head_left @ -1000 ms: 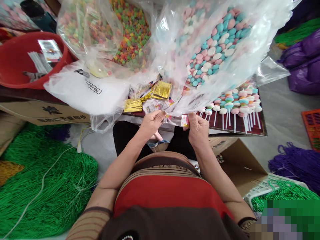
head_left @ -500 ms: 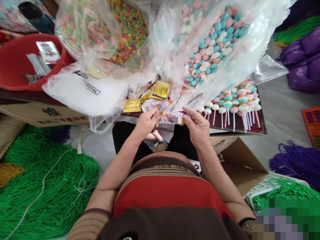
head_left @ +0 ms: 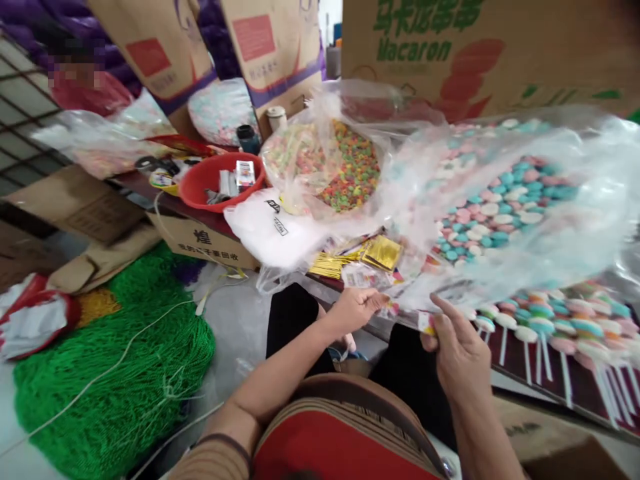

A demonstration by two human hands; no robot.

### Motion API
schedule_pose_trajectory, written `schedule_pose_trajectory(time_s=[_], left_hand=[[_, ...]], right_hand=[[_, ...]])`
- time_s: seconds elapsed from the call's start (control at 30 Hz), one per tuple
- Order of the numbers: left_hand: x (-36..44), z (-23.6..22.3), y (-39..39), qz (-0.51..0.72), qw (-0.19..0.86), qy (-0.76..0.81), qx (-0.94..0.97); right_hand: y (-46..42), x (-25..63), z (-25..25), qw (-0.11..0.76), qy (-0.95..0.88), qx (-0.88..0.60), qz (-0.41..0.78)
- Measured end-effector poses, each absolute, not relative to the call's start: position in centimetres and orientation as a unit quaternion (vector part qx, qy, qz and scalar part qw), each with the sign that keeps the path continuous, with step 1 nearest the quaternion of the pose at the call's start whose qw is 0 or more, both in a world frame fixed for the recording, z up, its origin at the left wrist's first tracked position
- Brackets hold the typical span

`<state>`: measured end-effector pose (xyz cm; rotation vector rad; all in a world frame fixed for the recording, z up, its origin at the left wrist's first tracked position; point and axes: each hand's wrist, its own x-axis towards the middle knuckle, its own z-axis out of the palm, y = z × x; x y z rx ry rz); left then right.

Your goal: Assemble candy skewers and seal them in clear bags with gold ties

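Over my lap, at the table's front edge, both hands are raised close together. My left hand (head_left: 357, 310) pinches one end of a small clear wrapper with colourful print (head_left: 391, 307). My right hand (head_left: 460, 347) grips a white, colour-printed piece (head_left: 425, 323) between thumb and fingers, index finger stretched forward. Whether both pieces belong to one wrapper cannot be made out. Just beyond the left hand lie gold twist ties (head_left: 383, 253) and more printed wrappers (head_left: 357, 276). Skewered candy lollipops (head_left: 543, 320) on white sticks lie right of my right hand.
Behind stand open bags of ring candies (head_left: 353, 163) and pastel candies (head_left: 500, 207). A red basin (head_left: 195, 180) and a white plastic bag (head_left: 273, 230) are left of them. Green netting (head_left: 115, 367) covers floor at left. A person (head_left: 87, 80) is at far left.
The view has tilted up and swung left, bringing the cardboard boxes behind and the person into sight. My hands still hold the printed pieces in much the same pose.
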<state>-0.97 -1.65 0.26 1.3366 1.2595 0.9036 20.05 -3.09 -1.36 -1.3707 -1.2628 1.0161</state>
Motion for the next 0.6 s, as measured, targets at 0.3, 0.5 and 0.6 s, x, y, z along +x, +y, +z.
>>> schedule_pose_trajectory(time_s=[0.3, 0.5, 0.6], left_hand=[[-2.1, 1.0, -2.0, 0.393, 0.528, 0.49, 0.571], [-3.0, 1.2, -2.4, 0.373, 0.532, 0.504, 0.57], [-3.0, 1.2, -3.0, 0.353, 0.572, 0.509, 0.538]], right_hand=[[-1.7, 21.0, -1.0, 0.372, -0.599, -0.583, 0.404], [-1.7, 21.3, -0.7, 0.361, -0.649, -0.576, 0.341], [-2.0, 21.4, -1.4, 0.401, -0.626, -0.563, 0.361]])
